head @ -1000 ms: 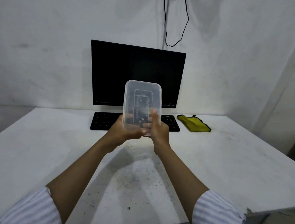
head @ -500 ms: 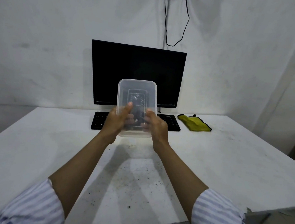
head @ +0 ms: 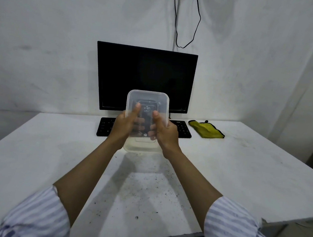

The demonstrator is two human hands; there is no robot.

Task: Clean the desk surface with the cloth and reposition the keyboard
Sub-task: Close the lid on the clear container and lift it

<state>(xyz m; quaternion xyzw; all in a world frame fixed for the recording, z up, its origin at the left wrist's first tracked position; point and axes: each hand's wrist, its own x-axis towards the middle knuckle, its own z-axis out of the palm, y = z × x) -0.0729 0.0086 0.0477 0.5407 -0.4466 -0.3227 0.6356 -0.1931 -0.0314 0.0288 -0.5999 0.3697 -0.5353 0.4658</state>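
Observation:
I hold a clear plastic container upright above the white desk, its open side facing me. My left hand grips its left side and my right hand its right side, thumbs inside. The black keyboard lies at the back of the desk under the monitor, its middle hidden by my hands. A folded yellow cloth lies just right of the keyboard. Dark crumbs are scattered on the desk below the container.
A black monitor stands against the wall behind the keyboard. A black cable hangs down the wall above it. The desk's front edge runs near my striped sleeves; its right edge drops off at the far right.
The container has come lower and tilted so its opening faces me more. My hands have shifted from its bottom end to its two sides.

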